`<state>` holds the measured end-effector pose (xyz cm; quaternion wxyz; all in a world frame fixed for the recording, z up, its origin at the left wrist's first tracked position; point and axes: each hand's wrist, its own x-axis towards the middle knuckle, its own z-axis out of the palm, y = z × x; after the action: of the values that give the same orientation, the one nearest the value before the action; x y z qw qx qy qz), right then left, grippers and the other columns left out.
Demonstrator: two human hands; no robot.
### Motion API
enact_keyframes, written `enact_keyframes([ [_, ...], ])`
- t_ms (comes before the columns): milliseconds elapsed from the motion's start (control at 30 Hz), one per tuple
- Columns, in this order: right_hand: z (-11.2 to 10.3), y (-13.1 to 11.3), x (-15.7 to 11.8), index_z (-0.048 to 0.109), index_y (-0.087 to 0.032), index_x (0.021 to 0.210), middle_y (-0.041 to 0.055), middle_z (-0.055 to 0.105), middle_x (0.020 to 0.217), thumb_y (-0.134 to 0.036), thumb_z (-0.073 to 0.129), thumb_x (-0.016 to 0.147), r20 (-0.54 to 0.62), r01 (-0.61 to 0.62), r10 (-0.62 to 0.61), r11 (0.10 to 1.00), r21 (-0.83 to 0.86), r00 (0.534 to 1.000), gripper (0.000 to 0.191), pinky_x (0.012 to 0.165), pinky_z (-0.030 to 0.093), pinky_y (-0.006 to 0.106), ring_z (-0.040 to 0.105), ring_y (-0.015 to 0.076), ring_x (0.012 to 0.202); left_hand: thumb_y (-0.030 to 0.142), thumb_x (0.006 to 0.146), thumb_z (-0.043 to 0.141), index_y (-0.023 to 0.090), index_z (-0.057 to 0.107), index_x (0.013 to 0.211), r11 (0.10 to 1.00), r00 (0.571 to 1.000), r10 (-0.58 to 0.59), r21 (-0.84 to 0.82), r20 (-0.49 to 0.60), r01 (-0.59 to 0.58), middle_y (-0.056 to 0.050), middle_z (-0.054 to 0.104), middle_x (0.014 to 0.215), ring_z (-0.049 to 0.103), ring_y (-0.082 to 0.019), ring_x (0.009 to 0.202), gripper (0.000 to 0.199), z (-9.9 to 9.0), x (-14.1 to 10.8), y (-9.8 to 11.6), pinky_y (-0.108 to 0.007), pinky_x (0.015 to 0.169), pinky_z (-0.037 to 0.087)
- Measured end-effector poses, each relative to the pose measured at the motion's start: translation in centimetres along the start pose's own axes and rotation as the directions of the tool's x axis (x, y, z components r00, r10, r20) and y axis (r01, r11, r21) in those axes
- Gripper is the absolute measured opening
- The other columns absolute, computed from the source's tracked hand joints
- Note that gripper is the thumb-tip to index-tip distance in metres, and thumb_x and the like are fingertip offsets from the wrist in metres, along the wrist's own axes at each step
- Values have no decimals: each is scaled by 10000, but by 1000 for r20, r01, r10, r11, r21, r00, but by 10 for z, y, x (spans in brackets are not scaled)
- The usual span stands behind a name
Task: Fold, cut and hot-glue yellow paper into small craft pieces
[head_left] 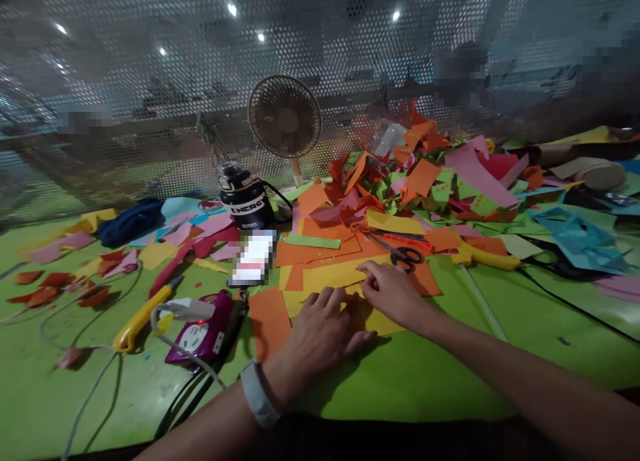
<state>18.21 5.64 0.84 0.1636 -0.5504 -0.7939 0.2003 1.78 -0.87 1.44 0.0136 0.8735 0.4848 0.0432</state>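
Yellow paper lies on orange sheets near the front edge of the green table. My left hand rests on the yellow paper, fingers spread and bent, with a grey band on the wrist. Just right of it, my right hand is closed at the paper's edge, index finger and thumb drawn together; what it holds, if anything, is too small to make out. Black-handled scissors lie behind my right hand.
A phone, black bottle and fan stand or lie ahead. Purple power strip and yellow glue gun are left; another yellow glue gun is right. Colored paper scraps pile up behind.
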Motion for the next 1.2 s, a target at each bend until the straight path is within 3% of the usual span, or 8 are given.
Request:
enact_keyframes([
  [167,-8,3,-2,606,-166,1142,93,675,1002,-170,490,844,20,35,-33,992,-120,999,320,858,346,363,570,237,991,600,902,354,189,626,1029,1000,1000,-9,-7,-13,9,-108,576,1044,538,-264,945,509,-2,2,1,-434,813,471],
  [333,-29,4,-2,632,-147,1096,109,676,1000,-115,449,845,108,49,-36,991,-127,994,312,780,387,314,590,222,940,596,907,337,169,597,1123,1000,999,3,8,-36,-3,-119,569,1058,529,-267,950,544,0,1,-2,-425,799,475],
  [400,-32,1,-8,628,-146,1132,118,665,1068,-119,441,857,121,106,-91,987,-123,988,335,825,394,323,581,226,992,595,915,306,172,604,1111,1000,999,15,10,-47,-15,-118,566,1073,522,-264,955,553,0,1,-3,-425,813,469],
  [533,-22,0,-28,587,-166,1257,145,584,1273,-315,444,930,130,302,-281,931,-203,951,387,988,340,433,496,284,1174,541,928,341,188,635,1048,999,999,23,35,-29,-22,-110,569,1036,524,-253,931,475,-3,2,-2,-415,810,466],
  [700,-9,14,-42,530,-222,1338,154,383,1480,-512,319,961,139,406,-382,863,-301,914,520,1037,287,529,400,323,1292,476,916,430,198,611,1098,997,997,39,70,-65,-35,-97,579,1026,529,-237,933,379,-2,2,3,-389,813,464],
  [967,-10,18,-42,464,-221,1393,161,420,1455,-533,292,959,147,420,-394,839,-347,907,561,1001,327,516,435,326,1250,499,939,350,143,541,1205,992,998,14,128,-59,-6,-124,586,1054,528,-264,944,484,2,-2,6,-408,775,461],
  [1200,-7,21,-44,551,-251,1323,142,448,1438,-490,312,972,63,426,-431,841,-334,900,488,1012,328,478,442,290,1240,536,946,278,171,580,1130,992,997,55,118,-60,-48,-111,576,1047,522,-255,959,509,3,-5,4,-394,781,447],
])
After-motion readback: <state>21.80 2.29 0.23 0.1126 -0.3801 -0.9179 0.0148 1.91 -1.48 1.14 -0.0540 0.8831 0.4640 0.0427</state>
